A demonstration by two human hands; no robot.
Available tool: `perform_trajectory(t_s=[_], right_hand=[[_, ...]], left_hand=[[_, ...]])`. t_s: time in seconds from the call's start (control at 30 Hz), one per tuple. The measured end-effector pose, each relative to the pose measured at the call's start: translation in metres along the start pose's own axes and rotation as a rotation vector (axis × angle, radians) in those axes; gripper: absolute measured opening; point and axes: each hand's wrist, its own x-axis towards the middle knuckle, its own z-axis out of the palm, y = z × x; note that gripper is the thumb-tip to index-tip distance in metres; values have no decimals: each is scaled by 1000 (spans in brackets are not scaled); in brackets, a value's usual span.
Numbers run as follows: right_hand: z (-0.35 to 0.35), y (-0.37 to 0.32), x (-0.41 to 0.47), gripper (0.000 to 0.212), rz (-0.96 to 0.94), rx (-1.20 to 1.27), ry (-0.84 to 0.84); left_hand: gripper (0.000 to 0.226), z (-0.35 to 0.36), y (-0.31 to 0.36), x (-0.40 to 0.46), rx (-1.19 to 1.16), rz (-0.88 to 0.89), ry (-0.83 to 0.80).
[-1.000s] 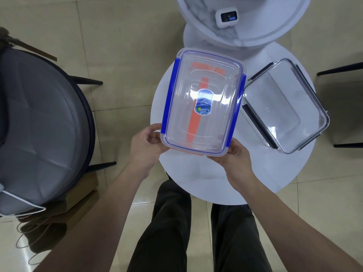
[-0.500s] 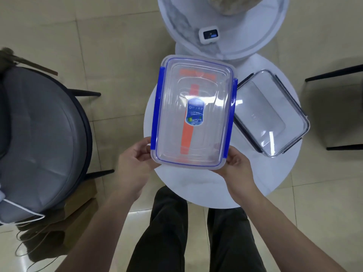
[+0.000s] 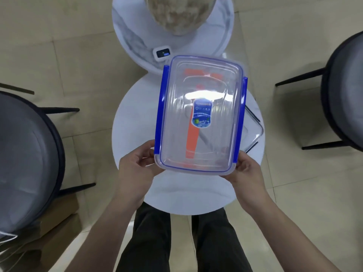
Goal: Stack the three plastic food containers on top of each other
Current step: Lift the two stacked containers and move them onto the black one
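Note:
I hold a clear container with blue side clips [image 3: 200, 116] above the round white table [image 3: 135, 118]. Through its clear lid an orange-trimmed container shows underneath it. My left hand [image 3: 137, 163] grips its near left corner and my right hand [image 3: 245, 169] its near right corner. A clear container with dark clips [image 3: 253, 132] lies on the table at the right, and the held one now covers most of it.
A second round marble table [image 3: 133, 42] stands beyond, with a small white device [image 3: 162, 54] and a large stone-like bowl [image 3: 178, 14]. Dark grey chairs sit at the left [image 3: 25, 154] and right [image 3: 345, 95]. My legs are below the table.
The blue-clipped container has moved right in my hands, from beside the dark-clipped container to over it. The view has tilted further forward.

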Motion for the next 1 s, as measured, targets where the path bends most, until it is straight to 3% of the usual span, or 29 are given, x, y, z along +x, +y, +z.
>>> perform_trajectory(t_s=[0.43,1.0], right_hand=[[-69,-4,33,41,16,3,45],[-75,-8,40,45,97,5,21]], left_hand=[[47,80,6,16,9,-6,-30],[50,85,11,19,-17,-64,-33]])
